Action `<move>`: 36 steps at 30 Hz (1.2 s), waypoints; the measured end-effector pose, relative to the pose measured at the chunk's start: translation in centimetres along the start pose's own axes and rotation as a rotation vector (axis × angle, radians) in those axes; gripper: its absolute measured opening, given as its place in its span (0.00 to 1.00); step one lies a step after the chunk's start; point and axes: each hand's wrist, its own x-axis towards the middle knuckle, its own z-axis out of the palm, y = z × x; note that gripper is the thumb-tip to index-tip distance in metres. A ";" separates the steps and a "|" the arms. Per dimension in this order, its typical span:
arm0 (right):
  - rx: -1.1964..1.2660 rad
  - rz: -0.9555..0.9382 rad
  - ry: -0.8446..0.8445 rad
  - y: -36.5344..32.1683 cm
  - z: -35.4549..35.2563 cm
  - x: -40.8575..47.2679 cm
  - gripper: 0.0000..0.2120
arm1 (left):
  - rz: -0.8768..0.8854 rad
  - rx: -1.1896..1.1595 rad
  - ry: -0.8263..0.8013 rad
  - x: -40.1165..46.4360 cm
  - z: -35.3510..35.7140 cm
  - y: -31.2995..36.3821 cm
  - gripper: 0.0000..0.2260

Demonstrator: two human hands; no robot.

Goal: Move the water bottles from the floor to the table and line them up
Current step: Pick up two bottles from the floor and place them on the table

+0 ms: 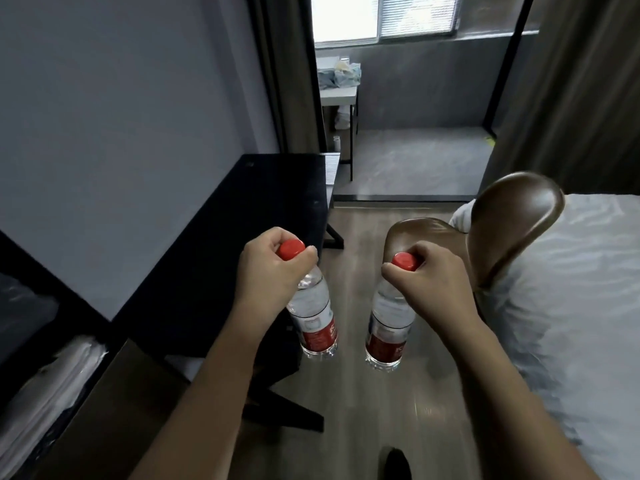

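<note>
Room: black table [221, 244] is standing along the grey wall, brown chair [498, 233] and white bed [581, 306] sitting opposite | left hand [273, 268] is gripping left bottle [313, 320] at its red cap, fingers curled tight | right hand [429, 278] is gripping right bottle [389, 327] likewise | both bottles are hanging upright above the wood floor [377, 410], beside the table.

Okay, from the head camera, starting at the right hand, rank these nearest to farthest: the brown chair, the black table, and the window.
1. Brown chair: just beyond the right hand, on its right.
2. Black table: across on the left, past the left hand.
3. Window: far back, at the top of the view.
</note>
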 end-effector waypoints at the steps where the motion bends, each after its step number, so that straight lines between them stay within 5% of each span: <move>1: 0.002 -0.006 -0.006 0.4 0.2 1.6 0.11 | 0.009 -0.009 0.005 1.4 0.7 0.0 0.07; 14: 0.097 -0.089 0.038 4.3 3.3 23.5 0.11 | 0.069 0.058 0.102 18.5 11.5 0.0 0.08; 36: 0.021 -0.114 -0.110 6.6 19.8 53.5 0.09 | -0.026 0.049 0.067 48.6 20.7 -11.0 0.09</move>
